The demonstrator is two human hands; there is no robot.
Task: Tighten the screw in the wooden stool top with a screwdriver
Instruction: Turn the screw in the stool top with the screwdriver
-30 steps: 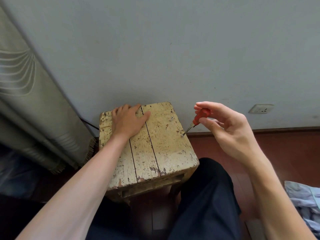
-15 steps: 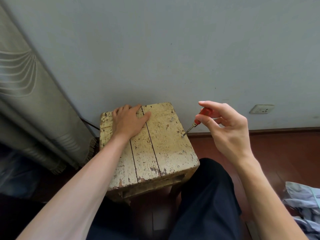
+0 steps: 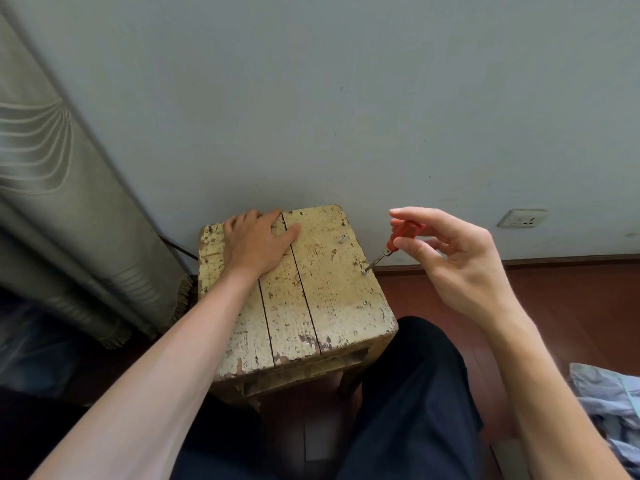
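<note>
A worn yellow-painted wooden stool (image 3: 325,306) stands against the wall, its top made of three planks. My left hand (image 3: 256,244) lies flat on the far left of the top, fingers straight. My right hand (image 3: 450,261) pinches the red handle of a small screwdriver (image 3: 394,237) between thumb and fingers. The metal shaft slants down and left, and its tip sits on a screw (image 3: 364,272) near the right edge of the top. A second screw (image 3: 342,239) sticks up further back on the same plank.
A grey curtain (image 3: 62,209) hangs at the left beside the stool. The wall behind carries a socket (image 3: 522,218). My dark-trousered legs (image 3: 408,403) flank the stool on a red-brown floor. Crumpled light-blue cloth (image 3: 609,400) lies at the lower right.
My right hand's fingers have shifted round the red handle, and the wrist has dropped a little, with the tip staying on the screw. My left hand has not moved.
</note>
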